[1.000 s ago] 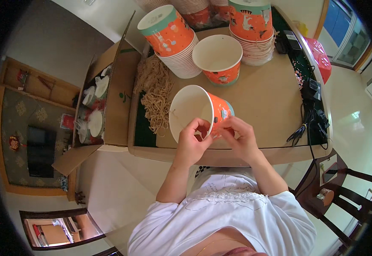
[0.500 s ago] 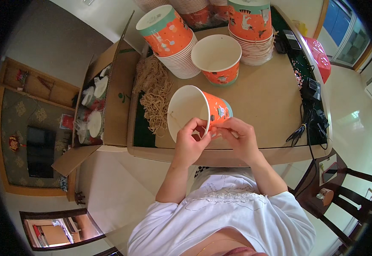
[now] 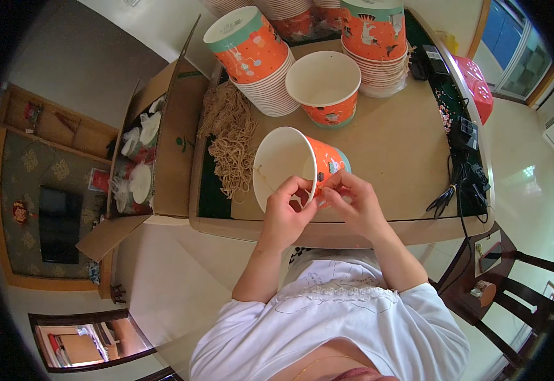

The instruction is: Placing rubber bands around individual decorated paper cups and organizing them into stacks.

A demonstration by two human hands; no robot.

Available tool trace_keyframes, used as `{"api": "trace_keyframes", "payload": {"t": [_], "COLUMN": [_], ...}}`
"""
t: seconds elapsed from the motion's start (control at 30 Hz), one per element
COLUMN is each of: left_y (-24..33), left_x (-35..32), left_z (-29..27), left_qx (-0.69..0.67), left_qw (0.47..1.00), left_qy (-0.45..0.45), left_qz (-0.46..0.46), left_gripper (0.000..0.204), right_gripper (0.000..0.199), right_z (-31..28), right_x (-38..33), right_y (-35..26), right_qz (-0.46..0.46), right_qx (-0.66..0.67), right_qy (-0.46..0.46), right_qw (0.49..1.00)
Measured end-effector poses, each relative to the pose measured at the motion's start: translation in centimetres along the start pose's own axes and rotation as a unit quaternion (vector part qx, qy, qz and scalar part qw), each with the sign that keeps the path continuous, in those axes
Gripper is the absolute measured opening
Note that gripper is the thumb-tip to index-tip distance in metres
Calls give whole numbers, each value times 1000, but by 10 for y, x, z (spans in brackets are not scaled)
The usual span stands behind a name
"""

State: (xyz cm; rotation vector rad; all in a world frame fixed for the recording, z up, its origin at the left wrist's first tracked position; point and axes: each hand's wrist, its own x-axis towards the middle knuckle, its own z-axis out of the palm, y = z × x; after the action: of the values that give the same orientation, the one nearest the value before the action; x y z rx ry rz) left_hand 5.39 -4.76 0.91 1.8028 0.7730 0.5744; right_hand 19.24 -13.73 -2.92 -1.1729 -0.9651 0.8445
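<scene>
Left hand (image 3: pixel 286 209): fingers clamped on the near rim of an orange paper bucket (image 3: pixel 295 157). Bucket is tilted, mouth turned toward the left of the fingers. Right hand (image 3: pixel 357 204): fingertips drawn close together at the bucket's outer wall, just beside the left fingertips; cannot tell whether anything is pinched between them. Thin string (image 3: pixel 262 171) shows inside the bucket, beyond the left fingers. Tangled tan cord (image 3: pixel 229 149) lies farther off, left of the fingers. Second bucket (image 3: pixel 331 115) stands upright ahead of both hands' fingers, apart from them.
</scene>
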Motion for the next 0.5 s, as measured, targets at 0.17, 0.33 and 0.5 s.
{"api": "trace_keyframes", "payload": {"t": [0.17, 0.33, 0.5], "left_y": [2, 3, 4], "left_x": [-1, -1, -1], "left_z": [0, 1, 2], "left_qx": [26, 43, 52], "left_qw": [999, 999, 998], "left_qy": [-11, -7, -9], "left_qz": [15, 24, 27], "left_gripper": [14, 14, 14], "right_gripper": [5, 6, 9], "right_z": [-1, -4, -5], "right_x": [1, 2, 4], "right_y": [-3, -4, -3], "right_qz": [11, 15, -5], "right_qx": [-16, -30, -30], "right_qy": [0, -11, -7], "right_qw": [1000, 999, 1000]}}
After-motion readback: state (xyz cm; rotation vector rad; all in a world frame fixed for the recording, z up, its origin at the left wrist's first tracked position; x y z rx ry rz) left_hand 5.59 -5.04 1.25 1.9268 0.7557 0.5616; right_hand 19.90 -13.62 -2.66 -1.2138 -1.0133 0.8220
